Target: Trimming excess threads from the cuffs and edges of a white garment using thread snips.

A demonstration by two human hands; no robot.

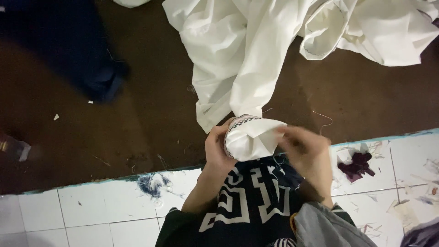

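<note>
A: What is being handled?

B: A white garment (247,68), plain cotton by the look of it, heavily creased. It runs from the hands up to 12 o'clock, where it spreads in loose folds over the brown floor (151,105). One end, which looks like a cuff (251,135), is bunched into a rounded wad at the centre of the view, and a narrow black-and-white patterned band edges its top.

A: And the hands?

B: The left hand (218,148) is at 9 o'clock of the wad, fingers curled around its side, gripping it. The right hand (306,151) is at 3 o'clock, blurred; its fingertips pinch the cloth at the wad's right edge. Whether it also holds something small there, I cannot tell.

A: What lies beneath?

B: Directly at 6 o'clock of the wad is a dark cloth (256,196) with big white block shapes, and a grey sleeve (329,226) at 5 o'clock.

A: Further out?

B: A white tiled ledge (100,210) crosses the bottom, littered with thread bits. A dark purple scrap (359,165) lies on it at 3 o'clock, near the right hand. A dark blue cloth (73,45) sits at 10 o'clock on the floor, well apart.
</note>
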